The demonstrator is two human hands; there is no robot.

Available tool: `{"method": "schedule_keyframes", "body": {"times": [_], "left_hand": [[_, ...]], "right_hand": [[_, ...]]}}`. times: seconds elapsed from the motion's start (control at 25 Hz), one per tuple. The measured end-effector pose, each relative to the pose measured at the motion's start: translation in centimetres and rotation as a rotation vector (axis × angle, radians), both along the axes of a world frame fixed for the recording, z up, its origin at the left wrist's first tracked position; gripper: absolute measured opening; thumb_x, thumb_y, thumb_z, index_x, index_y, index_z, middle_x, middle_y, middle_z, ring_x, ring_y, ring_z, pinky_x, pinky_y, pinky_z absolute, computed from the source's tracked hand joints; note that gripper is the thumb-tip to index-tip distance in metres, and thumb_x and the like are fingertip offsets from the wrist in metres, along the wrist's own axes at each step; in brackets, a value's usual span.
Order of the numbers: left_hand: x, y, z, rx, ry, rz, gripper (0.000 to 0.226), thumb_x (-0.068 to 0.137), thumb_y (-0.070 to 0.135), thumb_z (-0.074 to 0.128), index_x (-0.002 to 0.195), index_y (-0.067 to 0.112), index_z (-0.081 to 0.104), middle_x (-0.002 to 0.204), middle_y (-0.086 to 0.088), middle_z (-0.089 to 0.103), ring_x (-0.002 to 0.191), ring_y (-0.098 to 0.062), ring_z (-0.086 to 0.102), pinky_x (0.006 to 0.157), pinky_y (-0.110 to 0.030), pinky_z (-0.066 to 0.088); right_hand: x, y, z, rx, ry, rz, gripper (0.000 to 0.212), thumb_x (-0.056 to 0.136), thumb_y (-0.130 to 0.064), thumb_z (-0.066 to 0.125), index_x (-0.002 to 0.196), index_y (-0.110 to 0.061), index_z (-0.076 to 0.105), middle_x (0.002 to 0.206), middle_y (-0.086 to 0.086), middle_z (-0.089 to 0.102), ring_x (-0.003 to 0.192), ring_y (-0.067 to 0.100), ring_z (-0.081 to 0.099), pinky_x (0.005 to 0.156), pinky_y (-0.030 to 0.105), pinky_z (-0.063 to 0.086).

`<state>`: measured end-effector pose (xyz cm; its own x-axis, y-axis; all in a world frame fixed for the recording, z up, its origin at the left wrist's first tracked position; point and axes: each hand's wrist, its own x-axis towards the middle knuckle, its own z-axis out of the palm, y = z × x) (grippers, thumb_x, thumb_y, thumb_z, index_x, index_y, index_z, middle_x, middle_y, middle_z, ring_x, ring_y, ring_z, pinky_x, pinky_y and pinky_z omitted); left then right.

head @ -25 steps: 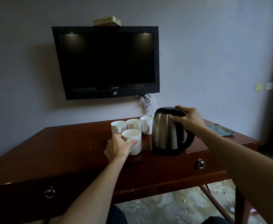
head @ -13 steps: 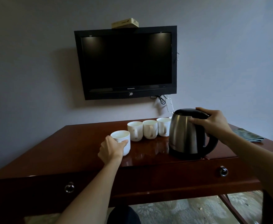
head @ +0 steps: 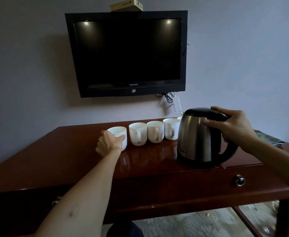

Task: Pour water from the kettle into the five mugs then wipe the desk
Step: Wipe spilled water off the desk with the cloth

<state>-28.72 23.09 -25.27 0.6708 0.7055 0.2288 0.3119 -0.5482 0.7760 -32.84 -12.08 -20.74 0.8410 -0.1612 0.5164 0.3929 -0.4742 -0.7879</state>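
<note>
Four mugs (head: 137,133), maybe five; one kettle (head: 198,137).

The 1 text that reads plainly is the brand "Skyworth", in small pale letters on the lower bezel of the black television (head: 128,53), at about 6 o'clock on its frame, just above a round emblem too small to make out. The yellowish box (head: 126,5) lying on the set's top edge, at 12 o'clock, carries dark printing on its side, too blurred to read.
</note>
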Motion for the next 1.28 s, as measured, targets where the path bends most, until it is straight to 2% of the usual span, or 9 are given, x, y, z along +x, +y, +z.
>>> {"method": "schedule_keyframes", "body": {"times": [0.12, 0.28, 0.52, 0.64, 0.76, 0.92, 1.04, 1.12, 1.28], "left_hand": [[1.3, -0.5, -0.2, -0.022, -0.02, 0.009, 0.075, 0.079, 0.046, 0.086, 0.129, 0.002, 0.051, 0.129, -0.022, 0.066, 0.12, -0.043, 0.063, 0.089, -0.047, 0.051], [2.7, -1.3, -0.6, -0.059, -0.054, 0.017, 0.075, 0.08, 0.041, 0.086, 0.129, 0.0, 0.048, 0.131, -0.026, 0.063, 0.122, -0.046, 0.061, 0.093, -0.051, 0.05], [2.3, -1.3, -0.3, -0.05, -0.022, 0.008, 0.078, 0.08, 0.04, 0.086, 0.134, -0.002, 0.049, 0.136, -0.029, 0.057, 0.126, -0.048, 0.056, 0.096, -0.054, 0.047], [0.6, -2.1, 0.9, 0.137, -0.023, -0.038, 0.066, 0.086, 0.034, 0.081, 0.134, 0.0, 0.051, 0.137, -0.027, 0.05, 0.125, -0.048, 0.053, 0.093, -0.056, 0.048], [-1.1, -4.4, 3.2, 0.352, -0.038, -0.311, 0.057, 0.092, 0.039, 0.07, 0.141, 0.014, 0.054, 0.142, -0.016, 0.053, 0.129, -0.039, 0.054, 0.097, -0.049, 0.047], [-2.9, -9.1, 6.4, 0.394, 0.042, -0.74, 0.067, 0.084, 0.045, 0.07, 0.145, 0.026, 0.055, 0.15, -0.001, 0.055, 0.137, -0.027, 0.051, 0.105, -0.04, 0.045], [-3.2, -12.8, 7.3, 0.362, 0.143, -0.92, 0.078, 0.067, 0.055, 0.069, 0.141, 0.034, 0.058, 0.133, 0.002, 0.062, 0.115, -0.022, 0.058, 0.094, -0.031, 0.049], [-2.9, -15.1, 7.3, 0.346, 0.193, -1.017, 0.067, 0.076, 0.047, 0.074, 0.14, 0.033, 0.058, 0.12, -0.001, 0.061, 0.097, -0.021, 0.056, 0.079, -0.024, 0.046], [-0.9, -18.8, 5.0, 0.393, 0.313, -1.16, 0.058, 0.085, 0.032, 0.076, 0.138, 0.016, 0.061, 0.126, -0.005, 0.064, 0.118, -0.024, 0.062, 0.093, -0.032, 0.048]], "right_hand": [[0.1, 0.0, 0.0, 0.007, -0.011, 0.015, 0.064, 0.077, -0.028, 0.087, 0.136, -0.023, 0.064, 0.067, -0.012, 0.058, 0.037, -0.004, 0.051, 0.041, 0.023, 0.043], [0.7, -0.4, -0.2, 0.002, -0.023, -0.008, 0.063, 0.076, -0.029, 0.088, 0.135, -0.023, 0.066, 0.07, -0.015, 0.058, 0.04, -0.012, 0.049, 0.051, 0.01, 0.039], [1.0, -0.1, -0.3, -0.019, -0.027, -0.048, 0.071, 0.074, -0.037, 0.089, 0.138, -0.023, 0.064, 0.102, 0.003, 0.073, 0.053, -0.005, 0.048, 0.061, 0.018, 0.041], [0.3, 0.1, 0.0, -0.028, -0.011, -0.075, 0.071, 0.073, -0.038, 0.089, 0.138, -0.024, 0.063, 0.114, 0.005, 0.075, 0.066, 0.008, 0.057, 0.066, 0.029, 0.051], [-1.3, 0.9, 0.5, -0.039, 0.006, -0.078, 0.065, 0.078, -0.034, 0.086, 0.137, -0.022, 0.063, 0.115, 0.002, 0.072, 0.094, 0.02, 0.069, 0.081, 0.043, 0.061], [-3.3, 0.3, 1.3, -0.093, 0.022, -0.118, 0.047, 0.083, -0.027, 0.082, 0.126, -0.016, 0.069, 0.1, 0.0, 0.07, 0.086, 0.016, 0.064, 0.08, 0.045, 0.06], [-3.5, -1.8, 1.2, -0.092, 0.024, -0.184, 0.046, 0.083, -0.027, 0.083, 0.124, -0.013, 0.07, 0.097, 0.0, 0.067, 0.087, 0.014, 0.061, 0.084, 0.033, 0.055], [-2.8, -3.3, 0.9, -0.103, 0.018, -0.25, 0.049, 0.081, -0.03, 0.084, 0.125, -0.013, 0.07, 0.098, -0.002, 0.067, 0.095, 0.016, 0.063, 0.086, 0.03, 0.051], [0.1, -5.3, 0.6, -0.043, 0.032, -0.316, 0.068, 0.076, -0.036, 0.087, 0.137, -0.016, 0.064, 0.125, 0.004, 0.07, 0.117, 0.021, 0.065, 0.099, 0.033, 0.052]]}}
